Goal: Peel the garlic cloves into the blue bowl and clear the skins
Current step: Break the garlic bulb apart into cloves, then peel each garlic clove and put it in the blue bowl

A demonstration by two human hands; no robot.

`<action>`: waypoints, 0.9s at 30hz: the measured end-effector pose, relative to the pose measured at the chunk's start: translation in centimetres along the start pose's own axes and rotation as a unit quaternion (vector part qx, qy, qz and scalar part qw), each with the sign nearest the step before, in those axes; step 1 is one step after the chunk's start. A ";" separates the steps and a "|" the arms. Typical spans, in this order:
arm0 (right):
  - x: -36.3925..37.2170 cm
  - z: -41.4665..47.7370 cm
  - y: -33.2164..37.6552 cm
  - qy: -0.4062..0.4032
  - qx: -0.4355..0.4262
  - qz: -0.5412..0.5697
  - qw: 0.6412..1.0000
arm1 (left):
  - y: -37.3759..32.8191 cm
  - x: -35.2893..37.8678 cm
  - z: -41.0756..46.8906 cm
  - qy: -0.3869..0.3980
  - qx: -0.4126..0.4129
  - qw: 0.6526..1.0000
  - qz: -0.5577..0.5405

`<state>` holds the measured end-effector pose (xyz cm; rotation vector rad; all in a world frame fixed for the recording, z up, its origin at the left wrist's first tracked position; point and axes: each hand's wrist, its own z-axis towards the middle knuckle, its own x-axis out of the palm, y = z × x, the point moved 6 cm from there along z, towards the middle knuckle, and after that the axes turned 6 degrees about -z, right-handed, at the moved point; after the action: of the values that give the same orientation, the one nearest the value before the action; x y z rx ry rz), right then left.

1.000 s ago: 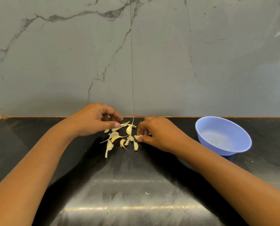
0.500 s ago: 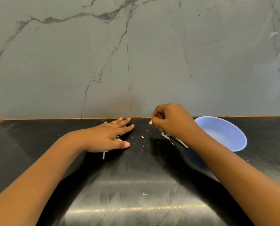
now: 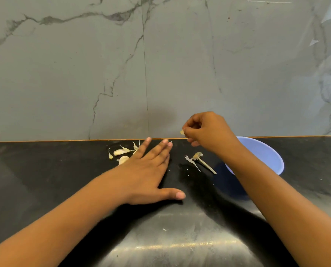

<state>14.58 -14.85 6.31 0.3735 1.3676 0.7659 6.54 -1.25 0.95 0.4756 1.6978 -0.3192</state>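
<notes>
You are now lifting your right hand (image 3: 209,132) off the garlic cloves (image 3: 120,152), its fingers (image 3: 189,130) pinching a small bit of garlic (image 3: 182,132) near the blue bowl (image 3: 265,153), while your left hand (image 3: 147,170) is lying flat and open over them, so peeling is just starting.

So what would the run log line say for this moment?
left hand: flat on counter, beside garlic pieces | right hand: raised, pinching garlic bit | blue bowl: partly hidden
</notes>
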 end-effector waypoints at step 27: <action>4.2 -2.0 1.2 0.202 0.054 0.416 0.885 | 4.7 -3.6 -1.7 -0.386 -0.044 0.758 -0.524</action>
<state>12.37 -11.47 3.63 0.9655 1.6432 1.5435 7.81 3.16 5.00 -0.6948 0.9682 -1.0719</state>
